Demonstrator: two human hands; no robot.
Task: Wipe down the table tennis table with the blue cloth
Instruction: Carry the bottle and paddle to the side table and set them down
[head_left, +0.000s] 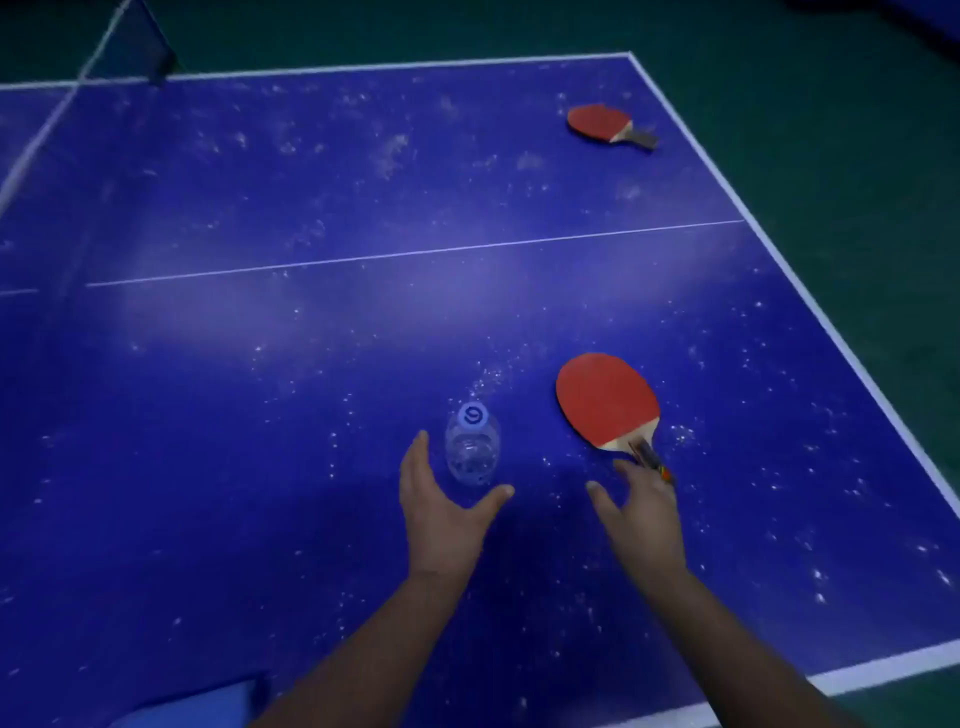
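Two hands clearing first: left hand spread beside bottle, right hand loose-fingered at near paddle handle. Next: grasp, lift both off table.

My tabletop looks smooth, faintly glossy, dust-speckled; the water bottle is clear plastic; the near paddle shows matt red rubber over pale wood.

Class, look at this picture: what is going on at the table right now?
A person reaches both open hands over a dusty blue table. The left hand nears a clear bottle; the right hand is at the near paddle handle. A second paddle lies far right. Neither hand holds the blue cloth, bottom left.
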